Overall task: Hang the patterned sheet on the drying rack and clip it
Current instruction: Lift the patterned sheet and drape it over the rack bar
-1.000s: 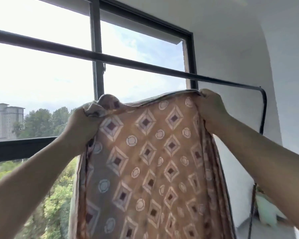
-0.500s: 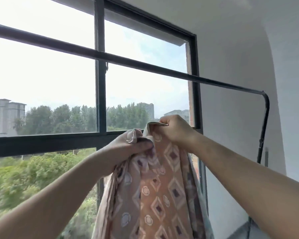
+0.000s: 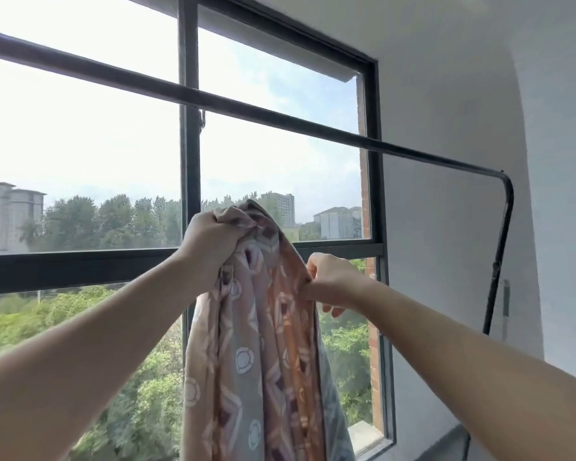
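Left grip (image 3: 213, 249): my fingers are curled tight round the bunched top of the patterned sheet (image 3: 263, 344), below the rack bar (image 3: 280, 118) and not touching it.
Right grip (image 3: 335, 284): my thumb and fingers pinch the sheet's right-hand edge, further below the rack bar than my left grip.
Patterned sheet: gathered into long folds, pink, orange and grey with diamonds and circles. It hangs straight down from my two grips, wholly under the rack bar.
Rack bar: dark. It slopes across above both grips, bends at its right end and drops as an upright post.
Window frame (image 3: 189, 161): dark, just behind the rack bar.
Wall (image 3: 446, 94): white, behind the rack bar's right end.
Trees (image 3: 97, 221) and tall buildings (image 3: 10, 214): far beyond the rack bar, through the glass.
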